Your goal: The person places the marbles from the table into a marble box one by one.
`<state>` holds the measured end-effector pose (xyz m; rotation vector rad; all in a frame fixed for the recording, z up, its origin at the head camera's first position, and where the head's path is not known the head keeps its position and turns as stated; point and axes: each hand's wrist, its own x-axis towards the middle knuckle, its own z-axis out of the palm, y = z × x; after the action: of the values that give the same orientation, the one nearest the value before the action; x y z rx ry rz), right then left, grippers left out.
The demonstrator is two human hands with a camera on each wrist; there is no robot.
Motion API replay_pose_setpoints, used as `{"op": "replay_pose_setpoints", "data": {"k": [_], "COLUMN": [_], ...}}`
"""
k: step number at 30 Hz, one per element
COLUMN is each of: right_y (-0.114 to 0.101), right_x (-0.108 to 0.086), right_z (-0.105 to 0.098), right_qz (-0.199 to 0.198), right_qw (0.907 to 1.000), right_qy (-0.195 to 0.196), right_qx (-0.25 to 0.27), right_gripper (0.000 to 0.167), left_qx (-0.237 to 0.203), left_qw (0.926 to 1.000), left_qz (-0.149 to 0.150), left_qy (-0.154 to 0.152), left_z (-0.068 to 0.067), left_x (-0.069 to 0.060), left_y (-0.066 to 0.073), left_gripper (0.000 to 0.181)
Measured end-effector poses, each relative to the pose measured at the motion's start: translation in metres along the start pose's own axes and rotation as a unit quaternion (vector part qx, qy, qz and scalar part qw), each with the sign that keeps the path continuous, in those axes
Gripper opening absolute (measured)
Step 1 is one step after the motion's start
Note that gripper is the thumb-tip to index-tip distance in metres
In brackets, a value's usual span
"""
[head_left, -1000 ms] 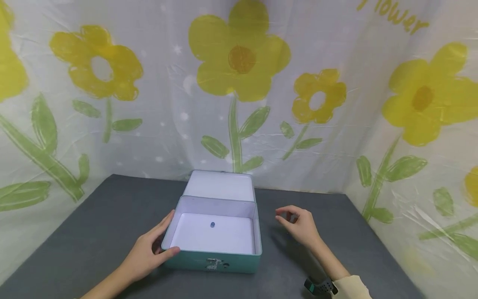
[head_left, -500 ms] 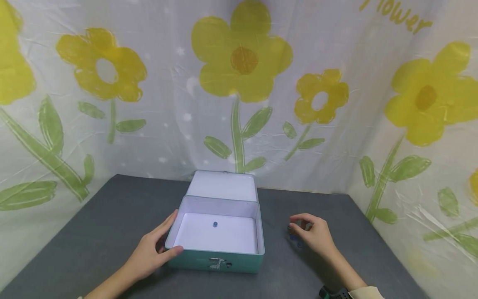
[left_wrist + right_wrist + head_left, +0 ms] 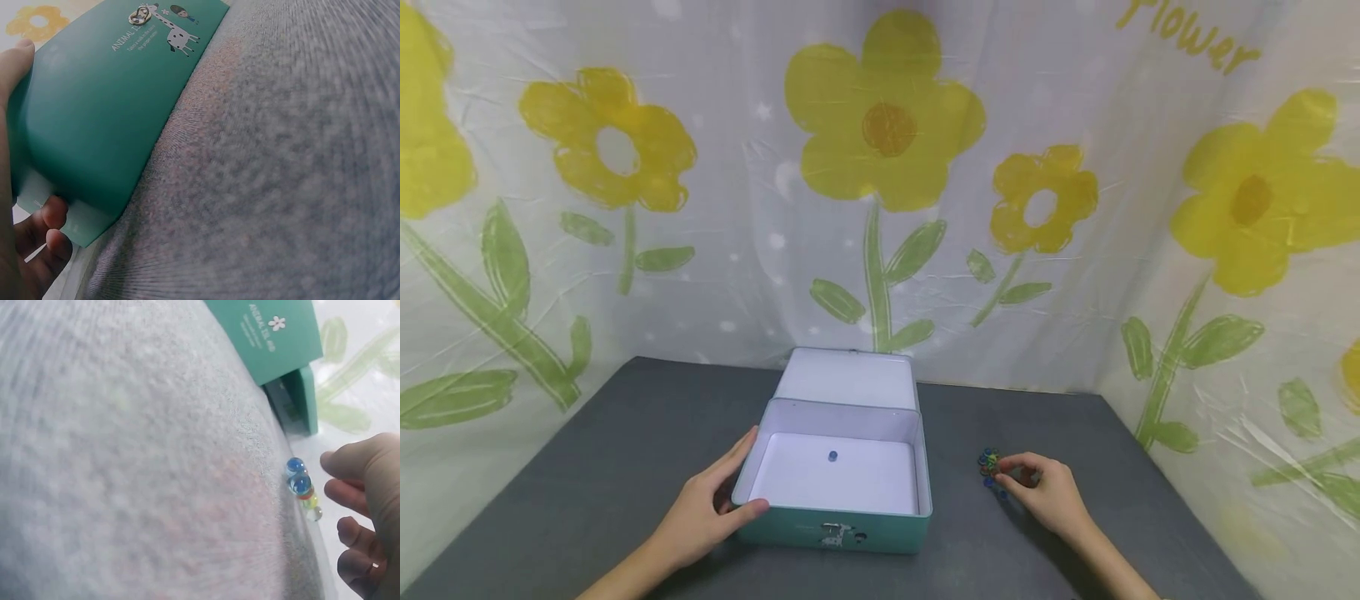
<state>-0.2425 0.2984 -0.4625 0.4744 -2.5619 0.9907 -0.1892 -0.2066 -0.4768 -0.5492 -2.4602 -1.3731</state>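
Marbles (image 3: 988, 462) in cluster on table (image 3: 662, 417) right of tin box (image 3: 895, 533), probably light, hard, slippery, best pinched across the middle, with right hand (image 3: 1051, 496) loosely parted alongside, apparently unladen, and left hand (image 3: 703, 510) gripping tin box.

I count one left hand (image 3: 700, 504) and one right hand (image 3: 1051, 497) — two in all. Box (image 3: 775, 527): one, with one lid (image 3: 846, 377). Marbles: one blue marble (image 3: 832, 456) inside the box; at least five grouped marbles (image 3: 300, 484) near the right hand — overlap prevents exact counting. Table (image 3: 587, 483): one. Printed yellow flowers (image 3: 827, 83): six, some partly visible.
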Motion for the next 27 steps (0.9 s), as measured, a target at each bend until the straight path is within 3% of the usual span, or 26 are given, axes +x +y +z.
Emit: {"op": "replay_pose_setpoints", "data": {"k": [15, 27], "right_y": [0.0068, 0.0103], "right_x": [-0.0029, -0.0085], "right_z": [0.0016, -0.0044], "right_qz": [0.068, 0.032], "right_qw": [0.9972, 0.9966], "right_qy": [-0.028, -0.069], "right_qx": [0.014, 0.032], "right_gripper": [0.013, 0.014], "left_qx": [0.001, 0.003], "left_qw": [0.9999, 1.0], "left_qz": [-0.011, -0.007], "left_qy": [-0.003, -0.003], "left_z": [-0.0003, -0.0006], "left_x": [-0.0012, 0.0], "left_y": [-0.001, 0.0002], "left_gripper": [0.091, 0.091]}}
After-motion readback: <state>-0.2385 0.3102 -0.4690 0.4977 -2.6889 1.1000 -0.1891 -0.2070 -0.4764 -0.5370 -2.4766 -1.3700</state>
